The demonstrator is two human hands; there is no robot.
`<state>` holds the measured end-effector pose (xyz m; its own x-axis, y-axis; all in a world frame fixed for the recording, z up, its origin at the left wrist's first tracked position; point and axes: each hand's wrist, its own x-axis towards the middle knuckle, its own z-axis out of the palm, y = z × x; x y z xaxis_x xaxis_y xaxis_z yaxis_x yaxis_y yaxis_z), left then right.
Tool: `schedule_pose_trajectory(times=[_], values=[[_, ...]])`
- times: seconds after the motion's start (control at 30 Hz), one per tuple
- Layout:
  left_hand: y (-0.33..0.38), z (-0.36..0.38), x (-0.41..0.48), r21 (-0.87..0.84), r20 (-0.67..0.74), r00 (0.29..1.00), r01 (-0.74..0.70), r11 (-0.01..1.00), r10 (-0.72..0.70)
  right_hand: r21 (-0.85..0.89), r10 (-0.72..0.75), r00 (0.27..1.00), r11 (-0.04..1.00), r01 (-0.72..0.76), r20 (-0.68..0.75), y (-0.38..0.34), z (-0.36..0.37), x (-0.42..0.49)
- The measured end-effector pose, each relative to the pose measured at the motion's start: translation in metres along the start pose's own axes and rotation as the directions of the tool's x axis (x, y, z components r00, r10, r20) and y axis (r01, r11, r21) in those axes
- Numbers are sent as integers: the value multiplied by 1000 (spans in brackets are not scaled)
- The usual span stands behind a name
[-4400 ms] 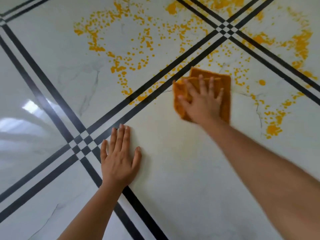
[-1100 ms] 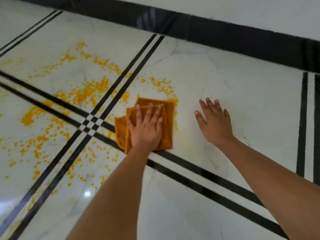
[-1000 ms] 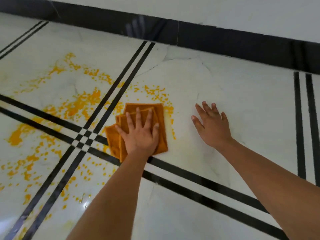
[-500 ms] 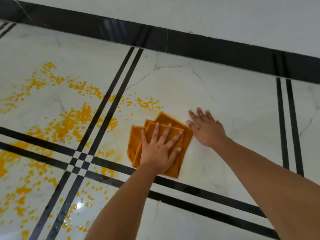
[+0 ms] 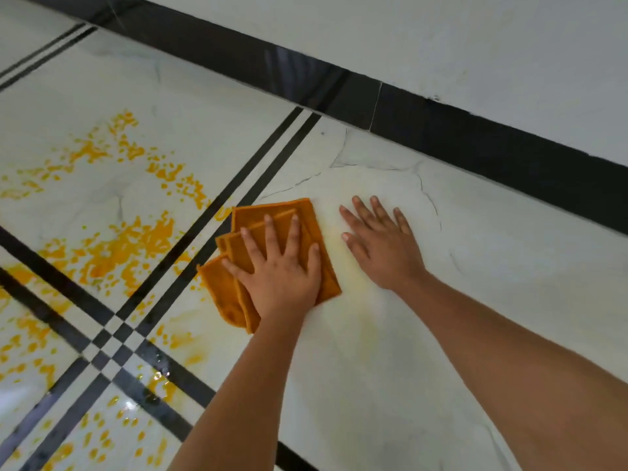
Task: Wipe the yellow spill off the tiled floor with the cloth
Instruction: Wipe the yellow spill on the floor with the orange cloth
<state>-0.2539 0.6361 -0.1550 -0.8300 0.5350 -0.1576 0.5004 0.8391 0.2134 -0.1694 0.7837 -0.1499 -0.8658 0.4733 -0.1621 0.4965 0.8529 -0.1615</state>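
My left hand [image 5: 282, 277] presses flat, fingers spread, on the soft folded cloth [image 5: 272, 226]; it slides easily over wet tiled floor [image 5: 373, 351]. Right hand [image 5: 384, 246] braces open.

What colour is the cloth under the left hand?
Orange cloth, folded, under the left hand; head view.

Cloth [image 5: 272, 232] swept left onto black stripes — spots near right hand [image 5: 384, 246] gone.
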Motion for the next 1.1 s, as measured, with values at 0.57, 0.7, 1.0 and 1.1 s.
schedule_pose_trajectory(times=[0.57, 0.7, 1.0, 1.1], values=[[-31, -7, 27, 79, -25, 998, -62, 995, 64, 92, 8, 996, 996, 0, -90, 4, 8, -2], [-30, -4, 12, 79, -19, 997, -77, 994, 79, 85, 4, 995, 996, 4, -95, 9, 2, -7], [4, 11, -38, 133, -2, 883, -465, 875, 470, 44, 97, 994, 995, -95, -47, 44, 1, -51], [21, 12, -19, 77, 5, 983, -182, 980, 182, 17, 126, 991, 992, -125, -51, 59, 0, -60]])
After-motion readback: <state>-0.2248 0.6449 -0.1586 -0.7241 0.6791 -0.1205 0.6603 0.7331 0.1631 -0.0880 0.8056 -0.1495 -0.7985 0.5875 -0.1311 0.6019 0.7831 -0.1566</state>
